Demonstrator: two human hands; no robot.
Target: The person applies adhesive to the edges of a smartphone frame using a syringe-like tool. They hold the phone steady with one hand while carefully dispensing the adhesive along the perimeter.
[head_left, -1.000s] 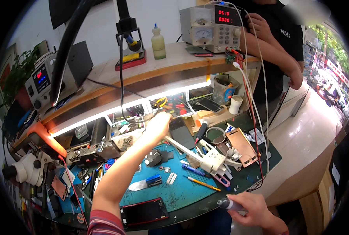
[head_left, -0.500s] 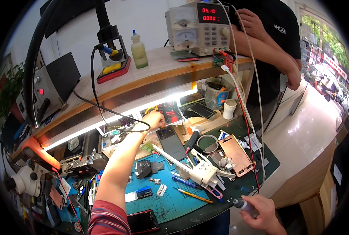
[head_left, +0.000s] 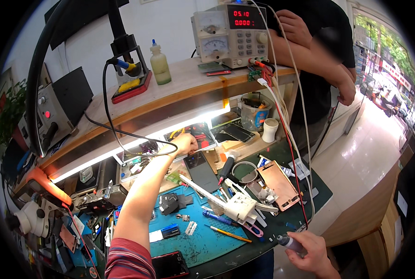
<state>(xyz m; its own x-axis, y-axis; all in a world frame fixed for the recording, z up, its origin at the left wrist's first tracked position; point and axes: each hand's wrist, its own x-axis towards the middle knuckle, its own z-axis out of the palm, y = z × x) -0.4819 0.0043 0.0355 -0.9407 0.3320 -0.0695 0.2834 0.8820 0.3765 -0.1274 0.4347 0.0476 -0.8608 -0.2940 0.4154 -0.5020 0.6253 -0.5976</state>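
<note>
My left hand [head_left: 186, 144] reaches to the back of the bench, its fingers curled down at an open tray of tools [head_left: 202, 136] under the light strip; what is between them is hidden. A dark phone [head_left: 200, 172] lies just below that hand. My right hand [head_left: 310, 253], at the lower right, is closed round a small grey bottle [head_left: 286, 241] in front of the bench edge. Between my hands, a blue mat [head_left: 212, 244] carries a blue pen-like tool [head_left: 219, 218], a yellow pencil-like tool [head_left: 228, 234] and small parts. A red-edged phone [head_left: 170, 265] lies by my left forearm.
White plastic tool [head_left: 240, 207], copper-coloured plate [head_left: 278, 183] and hanging cables crowd the right. A microscope [head_left: 33, 218] stands left. The upper shelf [head_left: 179, 93] holds a power supply [head_left: 229, 37] and soldering stand [head_left: 130, 86]. A person in black [head_left: 328, 60] leans at the right.
The view has shifted, moving the bench leftward in the picture. My left hand has come to the tool tray, uncovering more of the dark phone. My right hand still grips the bottle.
</note>
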